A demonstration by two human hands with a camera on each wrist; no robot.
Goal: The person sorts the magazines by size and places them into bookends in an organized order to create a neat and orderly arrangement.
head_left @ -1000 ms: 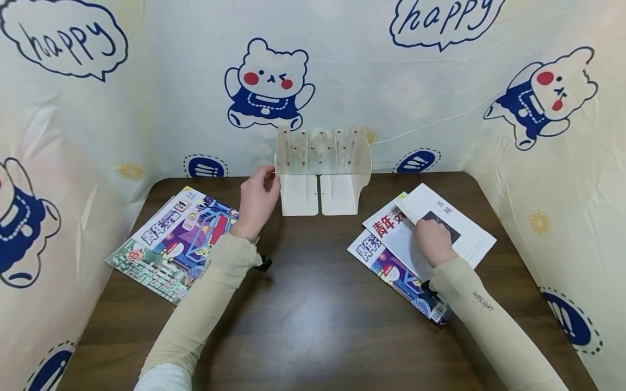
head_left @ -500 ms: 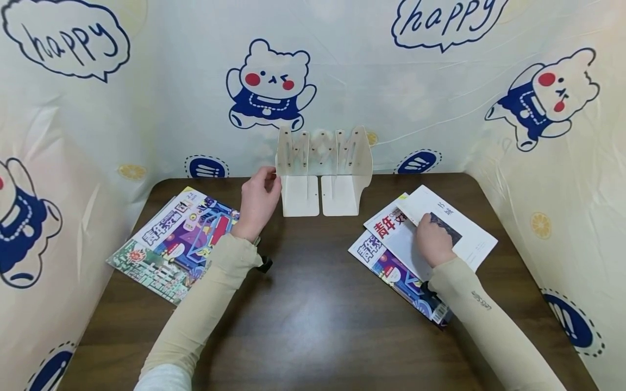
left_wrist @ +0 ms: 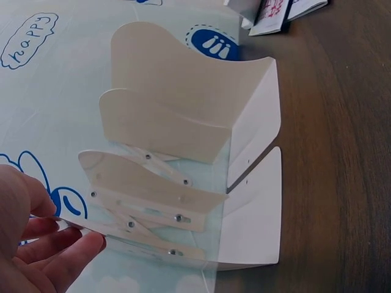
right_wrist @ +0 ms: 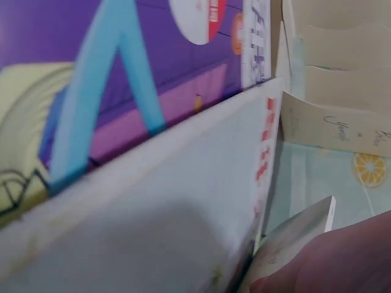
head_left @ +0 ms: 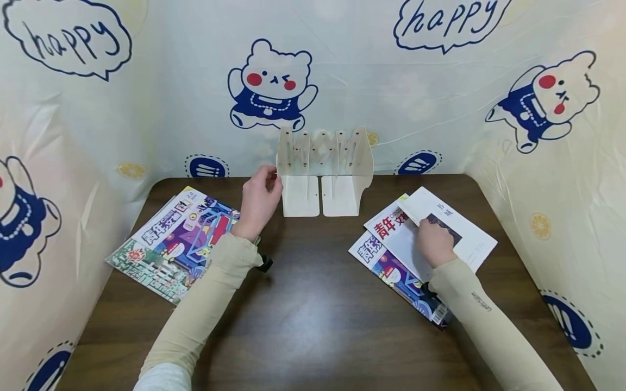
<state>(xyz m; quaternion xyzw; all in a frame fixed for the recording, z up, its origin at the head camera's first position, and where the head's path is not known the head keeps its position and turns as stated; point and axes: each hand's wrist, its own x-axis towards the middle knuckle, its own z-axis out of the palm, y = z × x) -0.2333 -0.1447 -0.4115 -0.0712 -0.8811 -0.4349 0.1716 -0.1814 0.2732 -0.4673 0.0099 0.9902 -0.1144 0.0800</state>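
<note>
Head view: rack stands touching the left hand.

Rack apparently in all views

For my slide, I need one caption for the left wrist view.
A left hand pinches the edge of a pale stand on a dark brown table.

White bookstand: upright, stretched out, one end panel pinched in your left fingers. White book, dark cover picture: edge gripped by your right fingers.

Points are needed on first names, so the entry reads:

White bookstand: upright, partitioned, end panel pinched in your left fingers. White book, dark cover picture: edge held in your right fingers.
</note>
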